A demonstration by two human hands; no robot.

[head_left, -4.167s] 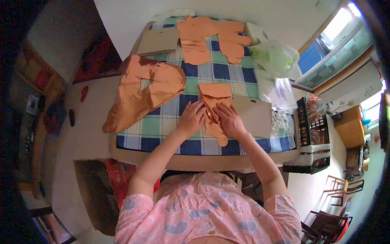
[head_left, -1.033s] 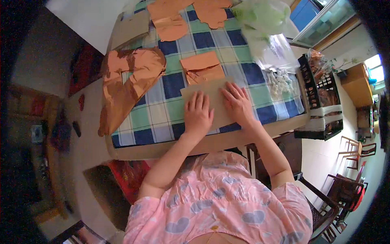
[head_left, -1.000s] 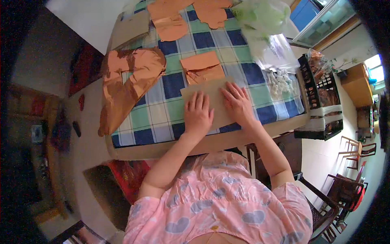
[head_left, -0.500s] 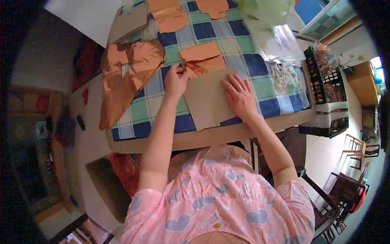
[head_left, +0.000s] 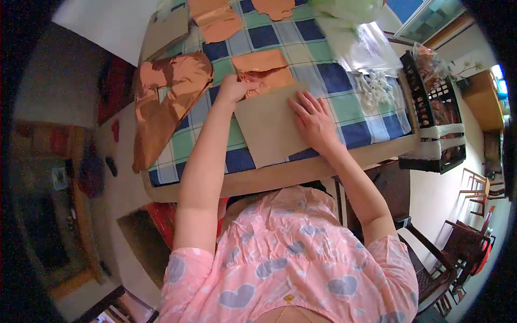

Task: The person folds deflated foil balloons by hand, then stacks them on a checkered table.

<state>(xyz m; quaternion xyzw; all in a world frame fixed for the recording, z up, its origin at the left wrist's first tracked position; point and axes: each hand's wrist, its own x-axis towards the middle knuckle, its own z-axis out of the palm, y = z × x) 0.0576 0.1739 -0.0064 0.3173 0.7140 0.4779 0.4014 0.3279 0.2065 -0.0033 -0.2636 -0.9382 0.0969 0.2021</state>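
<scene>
My right hand point(head_left: 316, 119) lies flat, fingers spread, on a beige cardboard sheet point(head_left: 269, 129) near the table's front edge. Beyond the sheet's far edge is a shiny copper-coloured foil piece point(head_left: 264, 60), creased and gaping in its middle. At the foil's left side, over the sheet's upper left corner, is my left hand point(head_left: 235, 90). Its fingers are closed and point right into the gap in the foil; what they hold is hidden.
A large crumpled copper-coloured foil sheet point(head_left: 169, 97) lies left. Another foil piece point(head_left: 215, 21) and cardboard point(head_left: 167, 35) lie farther back. Clear plastic bags point(head_left: 366, 48) and a bunch of white string-like pieces point(head_left: 377, 91) sit right, beside a black crate point(head_left: 431, 107).
My left hand has turned and its fingers now reach right into the foil's gap; a small dark item seen at its fingertips is hidden now. My right hand stays flat on the cardboard.
</scene>
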